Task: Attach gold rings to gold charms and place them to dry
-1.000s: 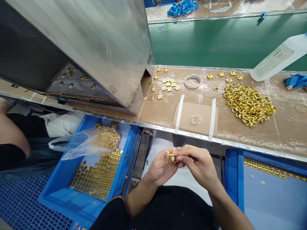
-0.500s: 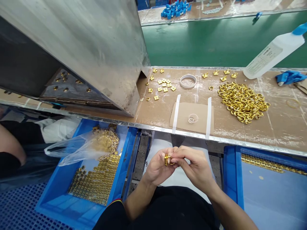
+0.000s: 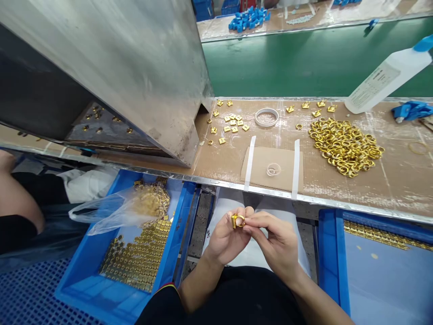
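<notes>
Over my lap, in front of the bench edge, both hands meet at one gold ring (image 3: 240, 221) with a squarish top piece. My left hand (image 3: 225, 237) is closed on the squarish end, thumb and fingers around it. My right hand (image 3: 274, 234) pinches the opposite side of the band with thumb and forefinger. Whether the top and band are joined I cannot tell. Just beyond on the bench lies a taped cardboard sheet (image 3: 257, 171) bearing a small clear round dish (image 3: 274, 169). A heap of gold rings (image 3: 345, 146) lies to the right, and loose square gold pieces (image 3: 233, 123) lie to the left.
A metal housing (image 3: 145, 76) stands on the bench at left. A tape roll (image 3: 267, 117) and a white bottle (image 3: 375, 81) are farther back. Blue trays (image 3: 184, 221) with gold pieces and a plastic bag flank my legs; another person's arm (image 3: 20, 198) is at far left.
My right fingers have shifted slightly along the ring, so more of its band shows between my hands. The whole view has shifted a little; the bench items stay put.
</notes>
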`<state>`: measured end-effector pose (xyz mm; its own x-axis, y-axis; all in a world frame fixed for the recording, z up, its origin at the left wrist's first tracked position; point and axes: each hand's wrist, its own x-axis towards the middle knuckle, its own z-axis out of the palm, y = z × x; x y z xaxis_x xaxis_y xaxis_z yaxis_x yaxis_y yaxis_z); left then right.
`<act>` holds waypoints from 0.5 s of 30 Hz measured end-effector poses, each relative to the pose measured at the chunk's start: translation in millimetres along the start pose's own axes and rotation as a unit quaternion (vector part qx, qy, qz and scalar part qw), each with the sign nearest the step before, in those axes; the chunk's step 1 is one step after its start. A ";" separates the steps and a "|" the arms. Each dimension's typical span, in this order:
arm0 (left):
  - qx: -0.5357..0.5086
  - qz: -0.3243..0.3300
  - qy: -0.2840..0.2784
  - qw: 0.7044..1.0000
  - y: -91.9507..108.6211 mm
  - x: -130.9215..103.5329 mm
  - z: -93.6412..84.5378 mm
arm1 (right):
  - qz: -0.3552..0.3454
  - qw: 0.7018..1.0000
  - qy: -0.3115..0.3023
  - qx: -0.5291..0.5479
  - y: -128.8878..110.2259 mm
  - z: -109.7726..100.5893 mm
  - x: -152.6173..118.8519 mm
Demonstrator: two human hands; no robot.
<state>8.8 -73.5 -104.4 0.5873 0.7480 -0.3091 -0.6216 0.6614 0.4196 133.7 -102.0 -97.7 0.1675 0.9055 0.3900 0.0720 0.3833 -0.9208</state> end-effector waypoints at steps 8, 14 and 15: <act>-0.018 0.006 -0.003 1.000 -0.4 1.8 2.0 | 0.000 0.997 -0.064 -0.039 -1.0 -6.2 4.2; 0.052 0.025 -0.008 0.998 -0.7 2.3 -4.9 | 0.011 0.997 -0.061 -0.035 2.8 -7.4 4.3; 0.063 0.027 -0.009 0.998 -0.7 2.4 -5.8 | 0.012 0.998 -0.061 -0.028 3.1 -7.5 4.7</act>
<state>7.7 -71.9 -110.4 0.5647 0.7802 -0.2690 -0.5826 0.6078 0.5396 142.1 -97.9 -98.7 0.0488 0.9310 0.3618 0.1256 0.3536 -0.9269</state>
